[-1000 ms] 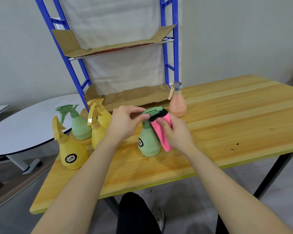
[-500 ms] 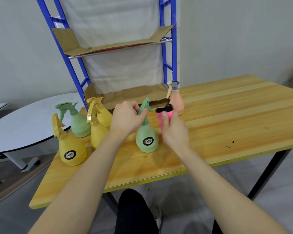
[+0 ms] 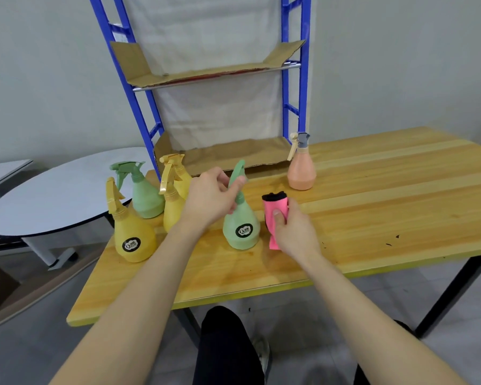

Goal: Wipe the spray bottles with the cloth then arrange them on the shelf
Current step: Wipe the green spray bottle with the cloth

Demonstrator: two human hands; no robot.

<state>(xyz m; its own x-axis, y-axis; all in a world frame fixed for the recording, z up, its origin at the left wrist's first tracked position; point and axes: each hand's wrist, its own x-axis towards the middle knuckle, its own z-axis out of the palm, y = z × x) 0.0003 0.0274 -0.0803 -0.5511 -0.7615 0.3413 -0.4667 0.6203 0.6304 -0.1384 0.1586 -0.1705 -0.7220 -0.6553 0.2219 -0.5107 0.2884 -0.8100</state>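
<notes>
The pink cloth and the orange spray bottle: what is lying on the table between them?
Nothing. In the head view, only bare wooden table shows between the pink cloth, held in the right hand, and the orange spray bottle.

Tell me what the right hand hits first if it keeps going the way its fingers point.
Probably the green bottle: the right hand, holding the cloth, points left and slightly away, with the bottle right beside it. Depth is hard to judge.

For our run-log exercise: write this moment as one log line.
left hand: holds green spray bottle by trigger | right hand: holds pink cloth beside it | shelf: no bottles
</notes>
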